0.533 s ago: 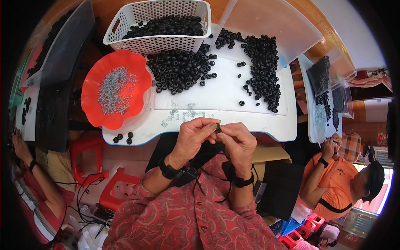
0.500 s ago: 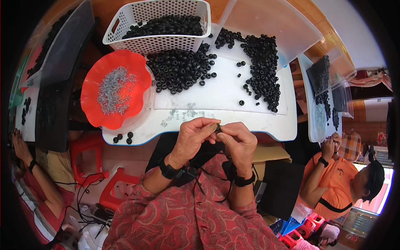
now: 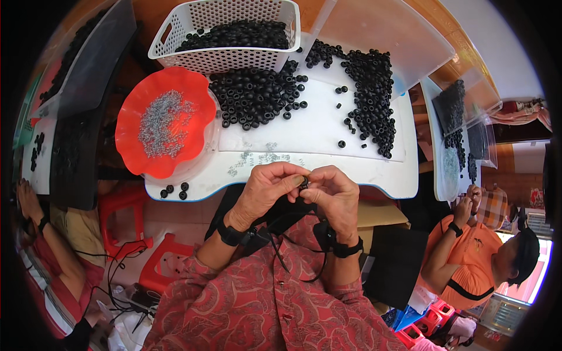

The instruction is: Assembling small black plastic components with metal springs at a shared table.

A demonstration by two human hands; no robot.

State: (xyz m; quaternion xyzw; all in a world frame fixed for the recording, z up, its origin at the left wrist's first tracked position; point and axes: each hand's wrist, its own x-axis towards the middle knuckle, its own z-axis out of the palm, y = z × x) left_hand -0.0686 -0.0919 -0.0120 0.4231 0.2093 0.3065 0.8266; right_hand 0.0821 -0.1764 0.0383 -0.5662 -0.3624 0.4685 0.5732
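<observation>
My left hand [image 3: 264, 192] and my right hand [image 3: 335, 198] meet just over the near edge of the white table [image 3: 345, 172]. Between their fingertips is a small black round plastic part [image 3: 304, 182], pinched from both sides; the fingers cover most of it. Beyond my hands, tiny grey springs [image 3: 270, 157] lie loose on the tabletop. A wavy-rimmed red dish [image 3: 130, 126] at the left holds a heap of similar small grey pieces [image 3: 161, 126]. Farther back lies a pile of black hollow round parts [image 3: 252, 99], with a second pile of small black parts [image 3: 372, 99] at the right.
A white perforated basket [image 3: 234, 59] of black parts stands at the back. Behind the right pile is a clear plastic bin [image 3: 380, 35]. Several black parts [image 3: 183, 187] sit at the table's left corner. People work at either side; red stools [image 3: 167, 263] stand below.
Both hands keep their pinch on the black part and have shifted very slightly. The whole view has moved a little; the piles look the same.
</observation>
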